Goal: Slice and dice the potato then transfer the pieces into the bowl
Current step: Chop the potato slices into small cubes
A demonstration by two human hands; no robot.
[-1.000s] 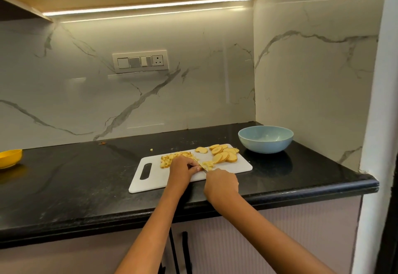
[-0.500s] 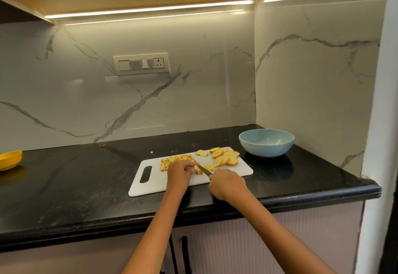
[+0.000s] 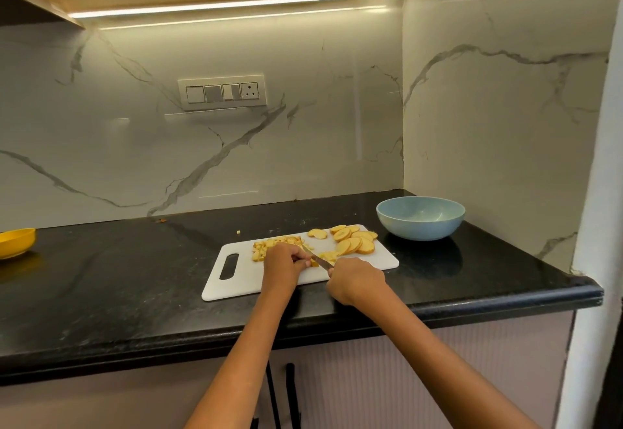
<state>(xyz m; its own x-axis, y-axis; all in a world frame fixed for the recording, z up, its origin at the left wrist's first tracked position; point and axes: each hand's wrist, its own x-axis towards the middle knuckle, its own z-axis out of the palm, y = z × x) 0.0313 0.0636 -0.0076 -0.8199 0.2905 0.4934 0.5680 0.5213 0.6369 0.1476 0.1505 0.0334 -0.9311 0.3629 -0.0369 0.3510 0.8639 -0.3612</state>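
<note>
A white cutting board (image 3: 242,280) lies on the black counter. Round potato slices (image 3: 354,240) are fanned out at its far right, and a heap of diced potato (image 3: 269,246) lies at its far middle. My left hand (image 3: 283,265) has its fingers curled onto a small potato piece (image 3: 315,263) on the board. My right hand (image 3: 354,280) grips a knife (image 3: 318,257), whose blade angles up-left across that piece. A light blue bowl (image 3: 420,218) stands to the right of the board, and its visible inside holds nothing.
A yellow bowl (image 3: 15,241) sits at the counter's far left edge. One stray potato bit (image 3: 238,232) lies on the counter behind the board. Marble walls close the back and right. The counter's front edge (image 3: 472,307) runs just below the board.
The knife blade, hidden behind my hands a second ago, now shows angled up-left over the piece under my left fingers. Both hands have stayed at the board's front middle.
</note>
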